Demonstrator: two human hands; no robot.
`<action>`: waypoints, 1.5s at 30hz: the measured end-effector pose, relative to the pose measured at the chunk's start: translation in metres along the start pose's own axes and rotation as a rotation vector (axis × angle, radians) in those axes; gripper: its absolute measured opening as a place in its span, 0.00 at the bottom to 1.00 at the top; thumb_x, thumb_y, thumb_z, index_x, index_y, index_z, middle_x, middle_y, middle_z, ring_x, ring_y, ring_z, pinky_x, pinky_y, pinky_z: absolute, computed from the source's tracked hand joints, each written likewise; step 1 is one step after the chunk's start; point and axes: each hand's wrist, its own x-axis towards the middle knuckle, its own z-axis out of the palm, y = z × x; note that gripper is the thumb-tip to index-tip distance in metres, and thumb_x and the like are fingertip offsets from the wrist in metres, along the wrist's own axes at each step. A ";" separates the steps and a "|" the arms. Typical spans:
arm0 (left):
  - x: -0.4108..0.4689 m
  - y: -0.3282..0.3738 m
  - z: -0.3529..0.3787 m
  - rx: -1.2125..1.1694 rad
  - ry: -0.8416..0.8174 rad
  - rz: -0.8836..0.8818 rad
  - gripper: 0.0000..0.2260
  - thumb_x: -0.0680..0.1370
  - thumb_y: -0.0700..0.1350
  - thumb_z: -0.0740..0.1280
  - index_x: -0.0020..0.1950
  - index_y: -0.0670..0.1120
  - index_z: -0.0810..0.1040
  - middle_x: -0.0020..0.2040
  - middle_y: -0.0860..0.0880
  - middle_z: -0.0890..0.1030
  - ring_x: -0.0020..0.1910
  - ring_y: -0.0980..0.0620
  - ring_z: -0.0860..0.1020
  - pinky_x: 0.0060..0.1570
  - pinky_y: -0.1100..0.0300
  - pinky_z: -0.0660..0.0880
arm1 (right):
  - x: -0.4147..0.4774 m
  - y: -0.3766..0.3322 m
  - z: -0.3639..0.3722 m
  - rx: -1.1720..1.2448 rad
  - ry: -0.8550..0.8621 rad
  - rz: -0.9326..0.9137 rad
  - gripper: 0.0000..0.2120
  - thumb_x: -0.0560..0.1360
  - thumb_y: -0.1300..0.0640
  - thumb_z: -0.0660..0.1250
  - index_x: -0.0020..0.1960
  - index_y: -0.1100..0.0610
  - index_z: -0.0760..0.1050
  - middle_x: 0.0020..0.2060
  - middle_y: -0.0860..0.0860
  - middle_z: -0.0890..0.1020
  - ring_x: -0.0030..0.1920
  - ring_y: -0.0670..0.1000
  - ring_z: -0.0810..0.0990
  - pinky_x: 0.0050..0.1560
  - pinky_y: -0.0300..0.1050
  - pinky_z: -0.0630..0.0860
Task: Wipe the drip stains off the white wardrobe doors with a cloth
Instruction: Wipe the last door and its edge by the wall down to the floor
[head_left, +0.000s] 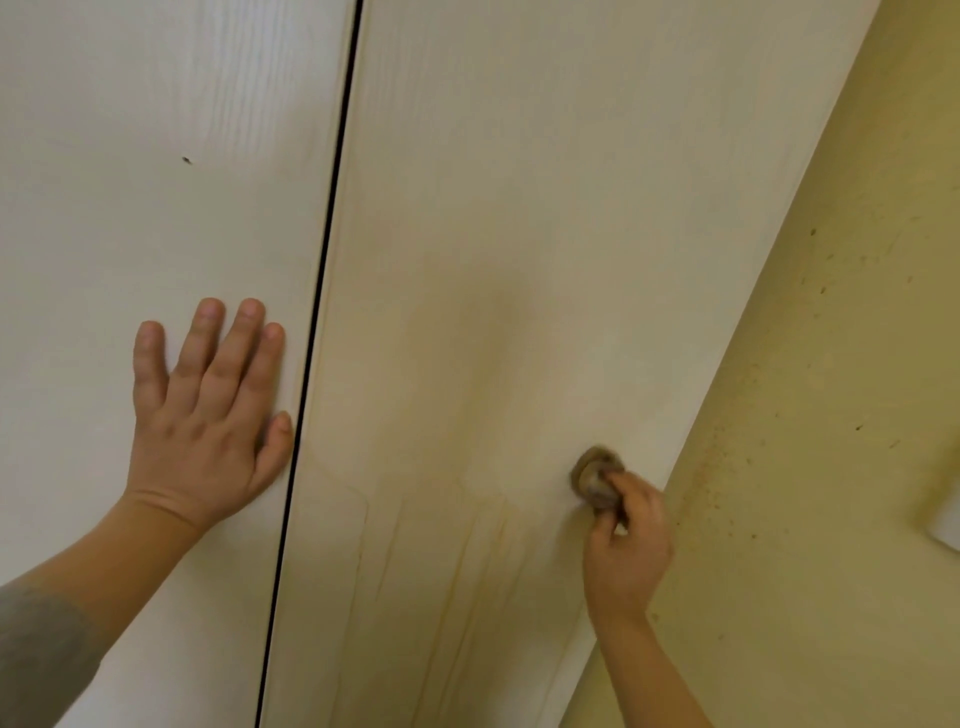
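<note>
Two white, wood-grained wardrobe doors are filling most of the view, with a dark gap (332, 208) running between them from top to bottom. The left door (156, 156) is lying left of the gap and is showing a small dark speck (186, 160) high up. The left hand (208, 415) is pressing flat on this door just left of the gap, fingers straight and slightly spread, holding nothing; a grey sleeve (36, 649) is showing at the lower corner. The right door (545, 182) is lying right of the gap. Yellowish drip stains (467, 571) are running down its lower part, right of the gap. Further right of them, the right hand (626, 551) is gripping a wadded brownish cloth (595, 478) with curled fingers and holding it against the door near its far edge. Beyond that edge, a yellow wall (831, 415) is showing scattered dark specks.
</note>
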 end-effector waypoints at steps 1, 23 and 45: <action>0.000 0.000 0.000 -0.005 -0.003 -0.003 0.29 0.80 0.51 0.52 0.80 0.39 0.57 0.82 0.44 0.51 0.80 0.42 0.48 0.77 0.40 0.41 | -0.012 0.000 -0.002 0.012 -0.051 0.012 0.17 0.68 0.72 0.64 0.54 0.61 0.81 0.50 0.54 0.82 0.49 0.54 0.81 0.47 0.55 0.80; -0.002 0.001 0.001 -0.043 -0.009 -0.012 0.30 0.80 0.50 0.53 0.80 0.39 0.57 0.81 0.43 0.52 0.80 0.40 0.50 0.76 0.38 0.41 | -0.009 0.023 -0.014 0.069 -0.003 0.164 0.20 0.69 0.77 0.64 0.55 0.60 0.81 0.51 0.53 0.81 0.51 0.53 0.80 0.50 0.31 0.75; 0.000 0.001 0.004 -0.044 -0.025 -0.009 0.29 0.81 0.51 0.52 0.80 0.39 0.56 0.82 0.44 0.48 0.80 0.43 0.46 0.76 0.40 0.39 | -0.052 -0.066 0.030 0.240 0.116 0.296 0.17 0.71 0.70 0.64 0.57 0.59 0.80 0.50 0.50 0.80 0.49 0.43 0.77 0.43 0.35 0.76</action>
